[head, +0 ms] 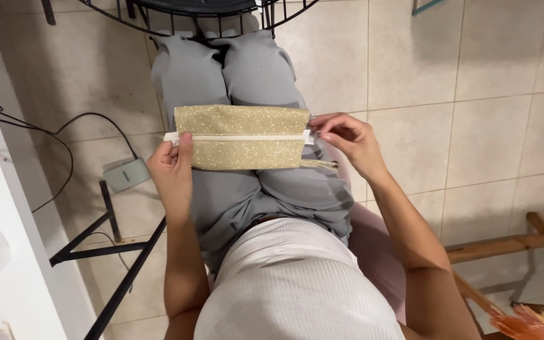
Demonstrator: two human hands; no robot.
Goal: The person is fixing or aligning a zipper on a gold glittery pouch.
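Item: gold glitter pouch (242, 137), across my lap. Left hand (172, 170) pinches the zipper tape end; right hand (347, 141) grips the pull end. Likely light, soft, floppy; hold by both ends.

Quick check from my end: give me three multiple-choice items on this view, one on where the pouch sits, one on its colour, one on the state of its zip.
1. Where does the glitter pouch lie?
A. on the floor tiles
B. across the person's lap
C. on the white counter

2. What colour is the pouch fabric?
A. gold
B. red
C. black

3. How is the white zip?
A. wide open
B. torn out
C. closed along the pouch

Answers: 1 B, it rests on the grey trousers. 2 A, the fabric glitters gold. 3 C, the zip runs shut between the left hand and the right hand, each pinching one end.
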